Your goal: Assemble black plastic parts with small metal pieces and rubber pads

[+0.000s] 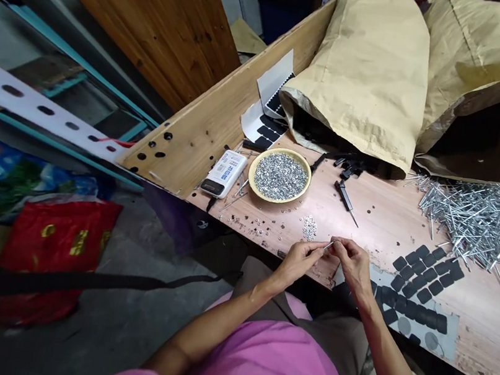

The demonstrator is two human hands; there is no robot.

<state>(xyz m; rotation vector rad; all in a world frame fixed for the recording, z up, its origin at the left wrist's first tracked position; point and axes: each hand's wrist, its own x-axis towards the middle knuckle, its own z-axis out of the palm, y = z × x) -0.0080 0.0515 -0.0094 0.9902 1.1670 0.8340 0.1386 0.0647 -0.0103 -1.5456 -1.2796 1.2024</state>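
Note:
My left hand (pixel 299 262) and my right hand (pixel 355 264) meet at the table's front edge, fingers pinched together. Between their fingertips shows a thin metal pin (pixel 328 245), gripped from both sides; its ends are hidden by the fingers. Just beyond my left fingertips lies a small heap of washers (pixel 310 228). A yellow bowl (pixel 252 178) full of small metal washers stands farther left. To the right of my hands, a big loose pile of metal pins (pixel 489 223) covers part of the table. Black adhesive pads (pixel 424 276) lie in rows nearer my right hand.
Two large paper sacks (pixel 365 73) rest at the back, black parts showing in the left one's mouth. A black tool with a thin tip (pixel 346 200) lies mid-table. Left of the bowl is a white device (pixel 224 174). A wooden board (pixel 226 96) walls the table's left side.

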